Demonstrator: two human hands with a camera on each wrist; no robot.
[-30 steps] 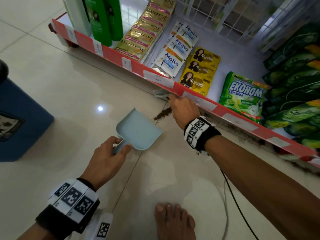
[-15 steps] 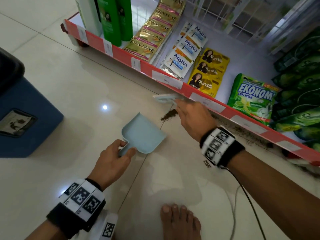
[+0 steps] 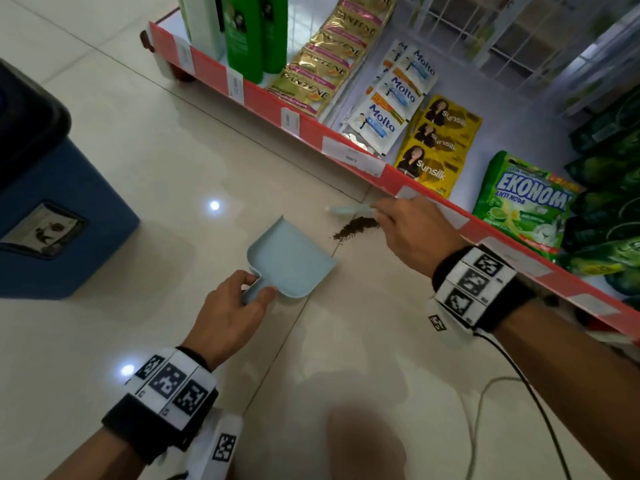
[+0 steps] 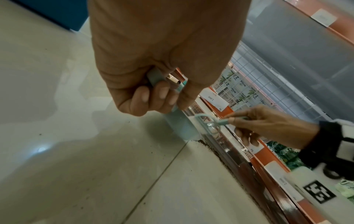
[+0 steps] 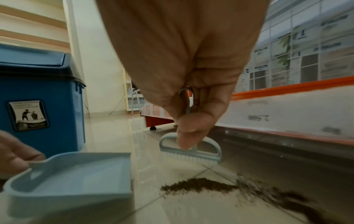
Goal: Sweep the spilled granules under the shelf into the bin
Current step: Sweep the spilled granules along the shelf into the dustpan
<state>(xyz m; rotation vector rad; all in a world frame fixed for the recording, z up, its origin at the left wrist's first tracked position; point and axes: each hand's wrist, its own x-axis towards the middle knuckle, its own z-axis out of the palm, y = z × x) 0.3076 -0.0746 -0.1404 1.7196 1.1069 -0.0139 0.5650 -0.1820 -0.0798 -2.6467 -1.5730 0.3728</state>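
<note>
Low down | glossy tile floor (image 3: 145, 161) | left hand (image 3: 228, 313) grips dustpan (image 3: 291, 261) | right hand (image 3: 412, 233) pinches brush (image 5: 189, 150) over granules (image 3: 356, 227)

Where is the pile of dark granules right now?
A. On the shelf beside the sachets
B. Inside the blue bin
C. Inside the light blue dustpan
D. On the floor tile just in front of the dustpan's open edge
D: the granules lie on the floor beside the dustpan, whose tray looks bare; the brush is raised above them.
</note>
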